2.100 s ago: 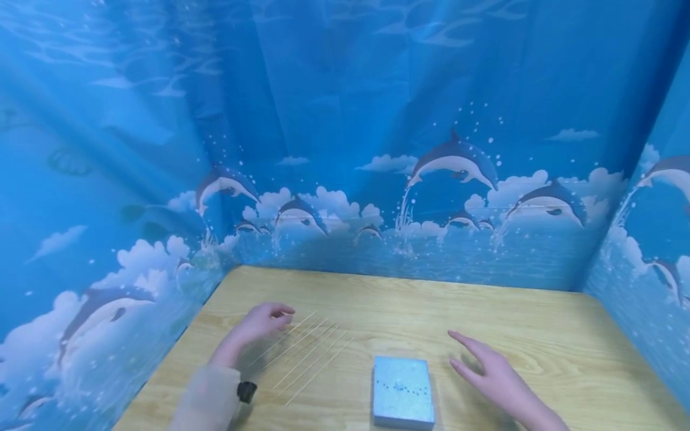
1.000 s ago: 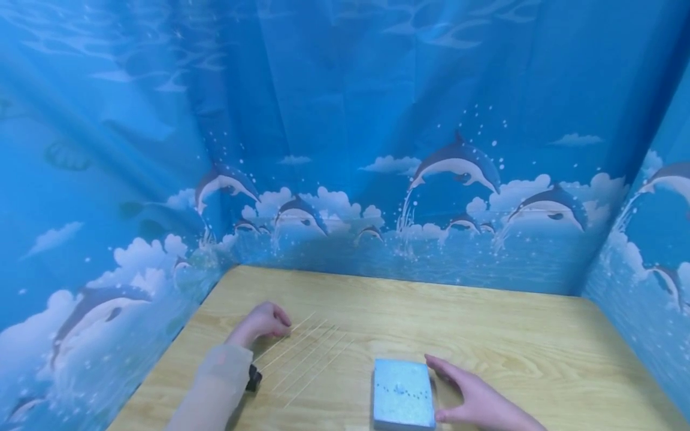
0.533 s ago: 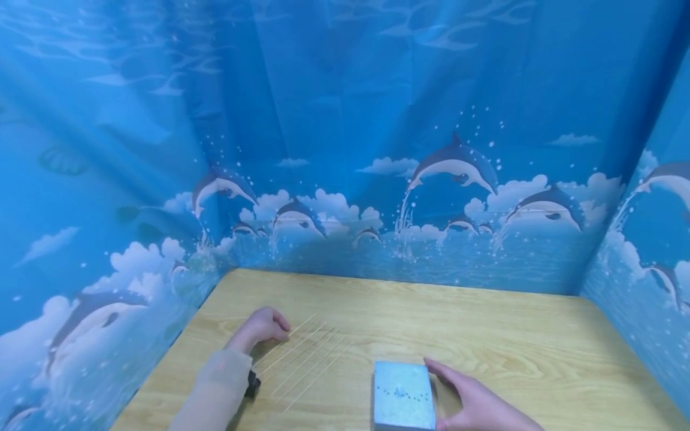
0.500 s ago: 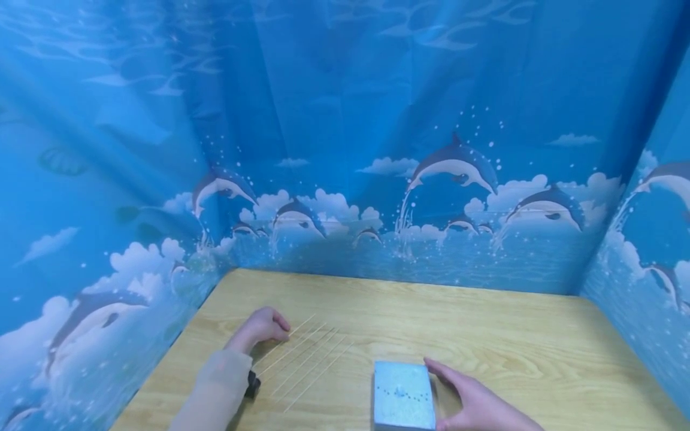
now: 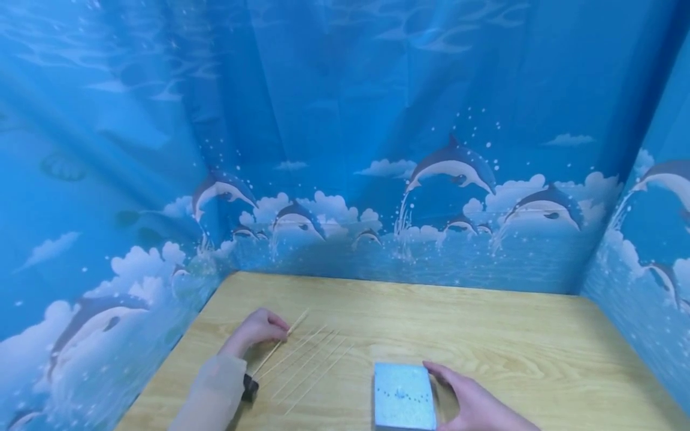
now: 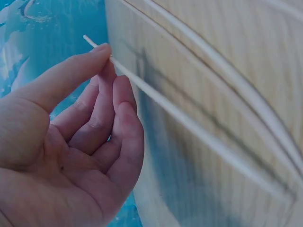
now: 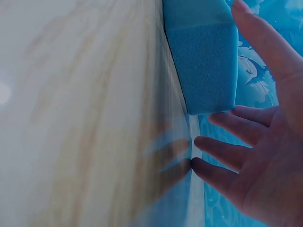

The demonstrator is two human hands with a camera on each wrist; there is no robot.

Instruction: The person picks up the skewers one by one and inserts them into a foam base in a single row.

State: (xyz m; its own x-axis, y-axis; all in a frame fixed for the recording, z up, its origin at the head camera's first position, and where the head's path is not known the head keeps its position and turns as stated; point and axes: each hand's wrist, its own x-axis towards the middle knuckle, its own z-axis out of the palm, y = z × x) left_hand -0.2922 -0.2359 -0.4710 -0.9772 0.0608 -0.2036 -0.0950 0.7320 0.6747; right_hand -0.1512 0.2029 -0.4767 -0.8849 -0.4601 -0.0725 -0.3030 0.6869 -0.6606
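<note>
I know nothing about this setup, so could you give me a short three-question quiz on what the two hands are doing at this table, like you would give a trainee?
1. True or false: the left hand pinches one thin wooden stick between thumb and fingers.
2. Which thing does the right hand rest beside? A) a glass cup B) the blue foam block C) a metal spoon
3. Fill in: the other sticks lie in a row on the wooden ____.

Key
1. True; the wrist view shows the pinch near the stick's end.
2. B
3. table
</note>
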